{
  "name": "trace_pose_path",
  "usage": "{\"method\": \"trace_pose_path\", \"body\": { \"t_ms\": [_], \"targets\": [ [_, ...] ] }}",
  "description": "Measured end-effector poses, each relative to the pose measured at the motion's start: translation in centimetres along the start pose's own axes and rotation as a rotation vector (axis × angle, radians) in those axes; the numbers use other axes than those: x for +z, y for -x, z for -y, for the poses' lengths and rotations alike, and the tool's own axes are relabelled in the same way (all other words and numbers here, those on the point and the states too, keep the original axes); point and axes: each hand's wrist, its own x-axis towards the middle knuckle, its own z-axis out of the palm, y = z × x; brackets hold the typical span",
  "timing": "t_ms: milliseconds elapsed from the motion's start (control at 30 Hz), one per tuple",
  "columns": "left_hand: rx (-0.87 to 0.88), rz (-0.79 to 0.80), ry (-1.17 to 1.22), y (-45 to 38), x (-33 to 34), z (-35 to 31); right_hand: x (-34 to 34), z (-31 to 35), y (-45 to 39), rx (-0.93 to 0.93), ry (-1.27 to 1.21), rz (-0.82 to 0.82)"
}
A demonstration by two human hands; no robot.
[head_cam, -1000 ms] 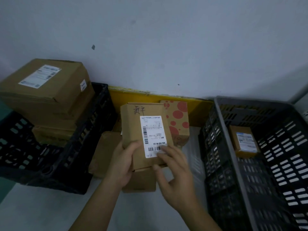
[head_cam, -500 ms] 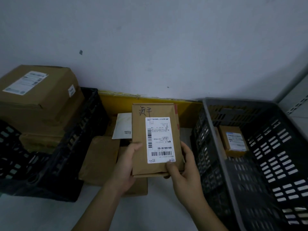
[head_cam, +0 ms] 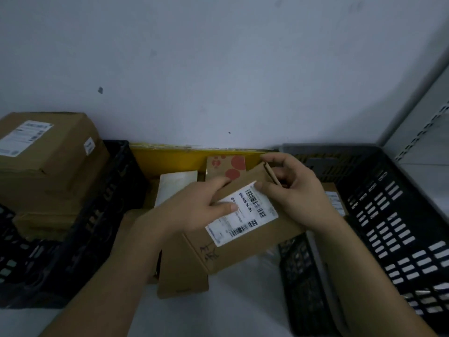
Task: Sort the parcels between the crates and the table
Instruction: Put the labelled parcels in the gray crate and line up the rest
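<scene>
Here, both hands grip a flat brown parcel (head_cam: 245,229) above the tabletop's (head_cam: 243,302) middle, the left hand (head_cam: 194,210) pinching its left end, the right hand (head_cam: 291,198) curled round its far edge, between a stacked black crate (head_cam: 80,239) and a grey crate (head_cam: 393,239), hiding a spotted box (head_cam: 226,166).

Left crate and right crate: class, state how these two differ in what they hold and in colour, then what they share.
The left crate is black and piled above its rim with large brown boxes; the right crate is greyer and nearly bare, with one small labelled parcel on its floor. Both are slotted plastic crates standing against the wall.
</scene>
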Motion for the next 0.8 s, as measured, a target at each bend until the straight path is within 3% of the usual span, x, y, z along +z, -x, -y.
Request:
{"method": "trace_pose_path", "body": {
  "t_ms": [100,233,367,533,800],
  "targets": [
    [-0.05,-0.187,0.229,0.0,1.7,1.4,-1.3,-0.1,-0.2,-0.048,0.071,-0.085],
    [-0.179,-0.421,0.697,0.1,3.1,2.2,-2.1,-1.7,2.6,0.02,0.143,-0.292],
    [-0.151,-0.566,0.741,-0.7,5.2,0.8,1.9,-2.6,5.8,-0.011,0.348,-0.37],
    [-0.132,-0.522,0.919,-1.4,7.2,-1.5,2.6,-2.5,7.2,0.032,0.368,-0.479],
    [-0.092,-0.38,0.94,-3.5,9.9,-6.3,-3.3,-1.4,10.1,0.101,0.628,-0.42]
  ]
}}
